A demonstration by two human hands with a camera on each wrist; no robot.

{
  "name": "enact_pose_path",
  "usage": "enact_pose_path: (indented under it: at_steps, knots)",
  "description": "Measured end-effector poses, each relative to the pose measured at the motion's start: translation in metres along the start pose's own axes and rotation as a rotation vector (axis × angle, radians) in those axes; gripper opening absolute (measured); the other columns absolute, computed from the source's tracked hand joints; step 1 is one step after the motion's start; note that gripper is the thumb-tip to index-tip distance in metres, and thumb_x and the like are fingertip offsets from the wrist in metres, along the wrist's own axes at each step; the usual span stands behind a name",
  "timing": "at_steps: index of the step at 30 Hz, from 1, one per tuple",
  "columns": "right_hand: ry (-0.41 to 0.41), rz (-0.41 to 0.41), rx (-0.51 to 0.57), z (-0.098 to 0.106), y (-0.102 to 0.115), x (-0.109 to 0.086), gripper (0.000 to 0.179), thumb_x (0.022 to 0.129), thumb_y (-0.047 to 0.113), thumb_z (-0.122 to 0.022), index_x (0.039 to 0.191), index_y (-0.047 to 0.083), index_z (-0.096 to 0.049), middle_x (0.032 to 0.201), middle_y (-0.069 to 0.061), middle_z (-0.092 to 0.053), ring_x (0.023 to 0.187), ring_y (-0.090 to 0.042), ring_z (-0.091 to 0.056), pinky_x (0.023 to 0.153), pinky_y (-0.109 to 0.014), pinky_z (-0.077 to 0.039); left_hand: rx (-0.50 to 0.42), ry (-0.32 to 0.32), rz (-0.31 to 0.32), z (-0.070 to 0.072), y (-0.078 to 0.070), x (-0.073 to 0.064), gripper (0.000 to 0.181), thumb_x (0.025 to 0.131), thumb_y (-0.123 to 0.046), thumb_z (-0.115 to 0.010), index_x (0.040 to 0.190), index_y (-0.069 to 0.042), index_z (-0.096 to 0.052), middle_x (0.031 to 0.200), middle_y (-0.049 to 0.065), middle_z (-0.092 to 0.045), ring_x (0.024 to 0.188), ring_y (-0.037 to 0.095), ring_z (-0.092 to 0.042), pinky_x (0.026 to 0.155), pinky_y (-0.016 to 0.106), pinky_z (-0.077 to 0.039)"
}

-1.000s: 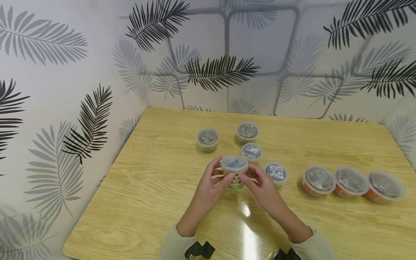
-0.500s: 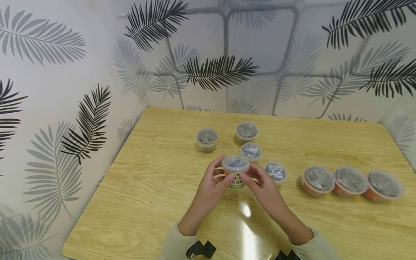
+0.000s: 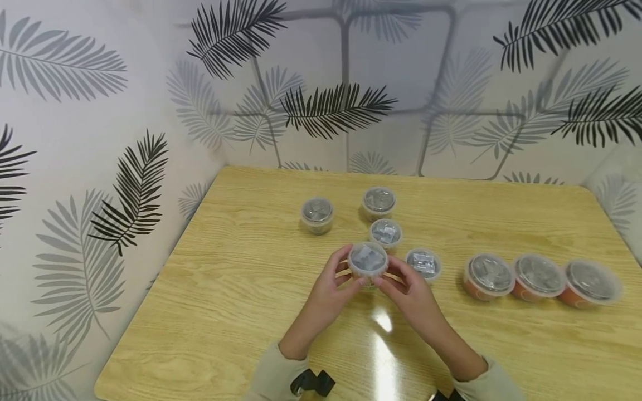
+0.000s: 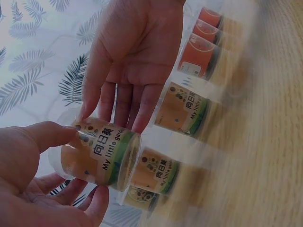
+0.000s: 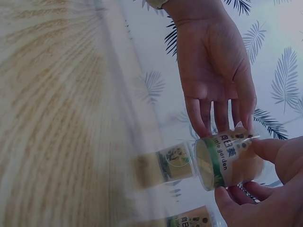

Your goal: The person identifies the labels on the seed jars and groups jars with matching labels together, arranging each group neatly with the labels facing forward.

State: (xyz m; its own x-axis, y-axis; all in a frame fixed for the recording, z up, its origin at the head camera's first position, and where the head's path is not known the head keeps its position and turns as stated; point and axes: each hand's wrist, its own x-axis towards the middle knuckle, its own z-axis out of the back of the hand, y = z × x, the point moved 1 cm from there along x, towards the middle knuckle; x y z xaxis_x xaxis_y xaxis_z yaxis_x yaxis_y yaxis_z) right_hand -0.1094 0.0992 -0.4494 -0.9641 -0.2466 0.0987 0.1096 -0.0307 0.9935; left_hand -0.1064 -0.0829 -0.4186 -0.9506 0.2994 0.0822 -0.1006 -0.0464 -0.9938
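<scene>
A clear-lidded plastic cup (image 3: 368,258) is held above the table between both hands. Its label, yellow with a green band, reads "My little garden" on the same cup (image 4: 102,153) in the left wrist view. My left hand (image 3: 328,289) grips the left side, thumb toward me and fingers around the back. From the right side my right hand (image 3: 413,292) grips it in the same way. Just behind stands a similar small cup (image 3: 386,232), and another small cup (image 3: 423,264) is close to the right fingers. Silvery packets show through their lids.
Two more lidded cups stand farther back, a left cup (image 3: 317,214) and a rear cup (image 3: 379,201). To the right, an orange tub (image 3: 489,275), a middle tub (image 3: 539,275) and an end tub (image 3: 592,282) form a row on the wooden table (image 3: 225,278). A leaf-patterned wall covering (image 3: 391,142) rises behind.
The held cup has tipped toward me, so its lid shows more and its label less. Both hands have kept their grip, shifting slightly right and down in view. The other containers stay in place.
</scene>
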Motion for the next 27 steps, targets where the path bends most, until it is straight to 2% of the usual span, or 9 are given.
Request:
enact_pose_path:
  at_steps: [6,11,15,20,25,27]
  knots:
    - [-0.03,-0.019,0.015,0.001,-0.006,-0.003,0.053,0.088,0.011,-0.065,0.135,0.001,-0.042,0.133,-0.017,-0.045,0.121,-0.031,-0.045,0.09,-0.026,-0.045,0.0,0.013,0.013,-0.005,0.004,0.003,0.065,0.087,-0.001,-0.062,0.142,0.001,-0.026,0.14,0.018,-0.035,0.124,0.033,-0.038,0.101,0.047,-0.034]
    - [-0.028,-0.034,-0.024,0.002,-0.01,-0.006,0.055,0.088,0.008,-0.064,0.136,-0.001,-0.039,0.132,-0.02,-0.044,0.123,-0.034,-0.042,0.092,-0.025,-0.043,-0.02,0.024,0.023,-0.007,0.014,0.006,0.064,0.087,0.003,-0.061,0.141,0.003,-0.027,0.139,0.021,-0.035,0.124,0.036,-0.038,0.101,0.045,-0.035]
    - [-0.01,-0.075,-0.057,0.001,-0.013,-0.007,0.057,0.088,0.008,-0.064,0.137,-0.001,-0.037,0.136,-0.021,-0.041,0.126,-0.035,-0.038,0.097,-0.031,-0.04,-0.031,0.036,0.019,-0.008,0.021,0.007,0.063,0.086,0.008,-0.059,0.14,0.006,-0.027,0.137,0.024,-0.035,0.123,0.038,-0.038,0.101,0.045,-0.035]
    - [0.007,-0.131,-0.084,-0.002,-0.015,-0.008,0.061,0.089,0.008,-0.062,0.141,-0.001,-0.031,0.142,-0.021,-0.033,0.132,-0.035,-0.03,0.103,-0.039,-0.032,-0.046,0.048,0.046,-0.01,0.025,0.009,0.063,0.085,0.011,-0.057,0.14,0.006,-0.026,0.138,0.024,-0.033,0.123,0.038,-0.038,0.101,0.043,-0.036]
    - [0.02,-0.139,-0.071,-0.003,-0.017,-0.009,0.063,0.09,0.008,-0.061,0.142,-0.002,-0.029,0.145,-0.022,-0.03,0.133,-0.035,-0.026,0.104,-0.04,-0.029,-0.049,0.046,0.058,-0.011,0.028,0.01,0.064,0.084,0.013,-0.055,0.14,0.007,-0.025,0.138,0.024,-0.033,0.124,0.038,-0.038,0.1,0.043,-0.036]
    - [0.023,-0.148,-0.066,-0.003,-0.017,-0.009,0.063,0.09,0.008,-0.061,0.142,-0.002,-0.027,0.145,-0.022,-0.029,0.133,-0.035,-0.026,0.104,-0.039,-0.028,-0.047,0.039,0.049,-0.013,0.035,0.013,0.063,0.084,0.013,-0.055,0.14,0.006,-0.026,0.138,0.023,-0.034,0.123,0.037,-0.039,0.1,0.041,-0.037]
